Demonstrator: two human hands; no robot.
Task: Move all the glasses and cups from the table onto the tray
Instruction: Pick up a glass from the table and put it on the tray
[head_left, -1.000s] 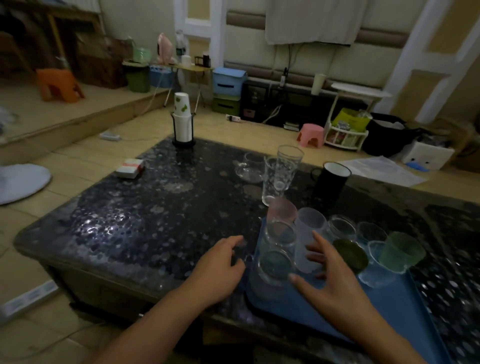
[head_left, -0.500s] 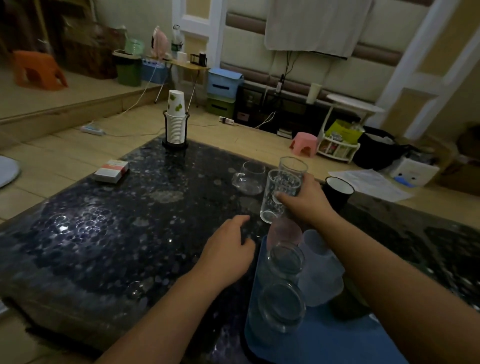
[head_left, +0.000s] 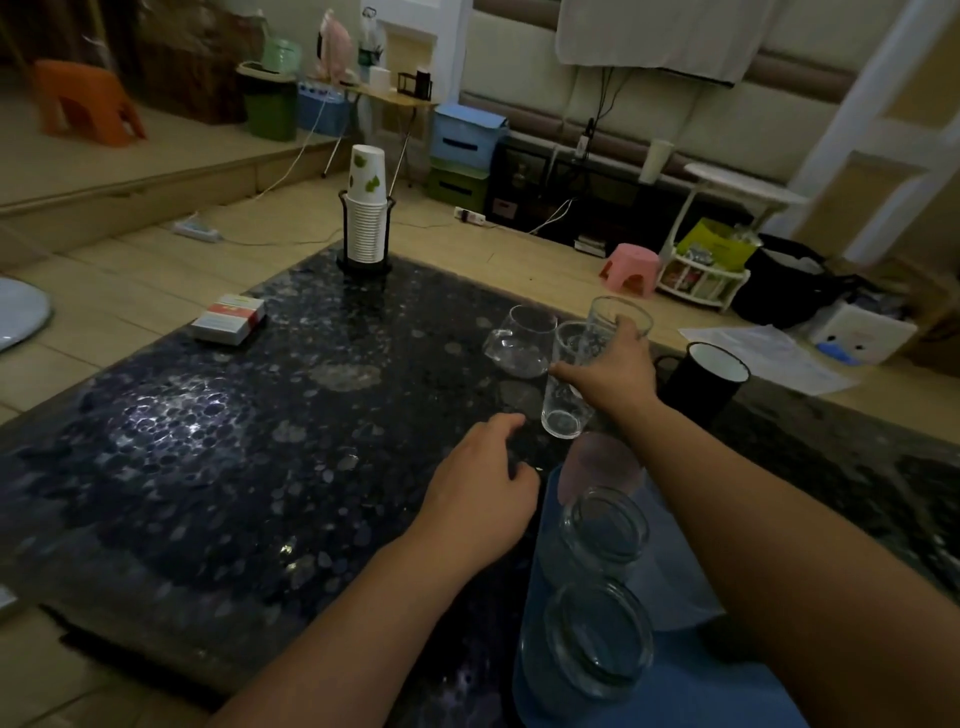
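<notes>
My right hand (head_left: 615, 374) is closed around a tall clear glass (head_left: 566, 395) at the table's far right, and the glass leans a little. A second tall glass (head_left: 621, 314) stands right behind my fingers. A round clear glass cup (head_left: 519, 343) stands just left of them, and a black mug (head_left: 706, 374) just right. The blue tray (head_left: 675, 691) at the near right holds a pink cup (head_left: 597, 462) and two clear glasses (head_left: 605, 525) (head_left: 597, 639); my right arm hides the rest. My left hand (head_left: 483, 483) rests empty on the table by the tray's left edge.
A stack of paper cups in a black holder (head_left: 366, 218) stands at the far edge of the dark speckled table (head_left: 208, 467). A small red and white box (head_left: 228, 318) lies at the left. Beyond the table a pink stool (head_left: 631, 267) sits on the floor.
My right hand left the tray, reached forward and closed on the tall clear glass. My left hand stayed on the table beside the tray.
</notes>
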